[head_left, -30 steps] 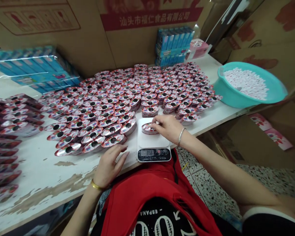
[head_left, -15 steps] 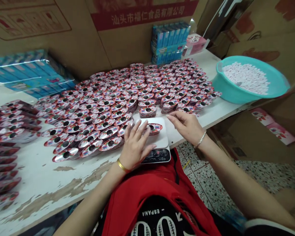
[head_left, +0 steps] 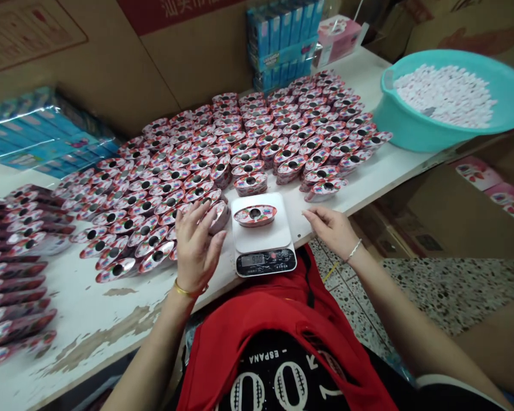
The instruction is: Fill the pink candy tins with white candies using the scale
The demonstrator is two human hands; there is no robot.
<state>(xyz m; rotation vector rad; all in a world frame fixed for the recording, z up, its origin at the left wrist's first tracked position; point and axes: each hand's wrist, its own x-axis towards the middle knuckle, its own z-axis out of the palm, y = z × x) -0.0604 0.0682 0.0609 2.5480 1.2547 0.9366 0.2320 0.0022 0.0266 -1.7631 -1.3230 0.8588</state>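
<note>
One red-and-white oval pouch with a dark round opening stands on a white digital scale, whose display is lit. My left hand is just left of the scale, fingers apart, over the front edge of a large group of similar pouches; it holds nothing. To the right of the scale, my right hand hovers near the table edge with thumb and index finger together. Whether something small is between those fingertips cannot be made out.
A turquoise basin of small white pieces stands at the right. Blue wrapped packs and a pink box are at the back. More pouches line the left side of the white table.
My left hand has moved left, off the scale and away from the pouch on it. My right hand has shifted slightly right and down. The camera view has tilted down.
</note>
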